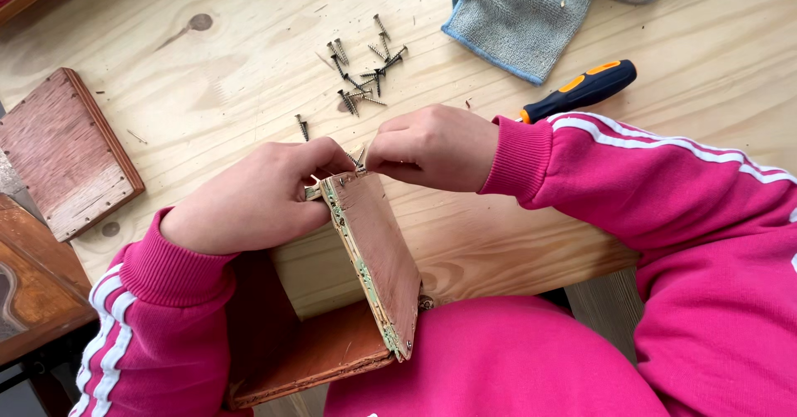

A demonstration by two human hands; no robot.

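Note:
A reddish-brown wooden box piece (378, 247) with a greenish worn edge rests against the table's front edge and on my lap. My left hand (257, 193) grips its top left corner. My right hand (432, 145) pinches a small dark screw (355, 160) right at the top edge of the upright board. A flat bottom panel (320, 359) of the same wood joins the upright board below.
Several loose dark screws (361, 73) lie on the light wooden table (249, 43) beyond my hands. A black-and-orange screwdriver (581, 89) lies at the right, a grey cloth (527, 10) behind it. A reddish wooden panel (62, 151) lies at the left.

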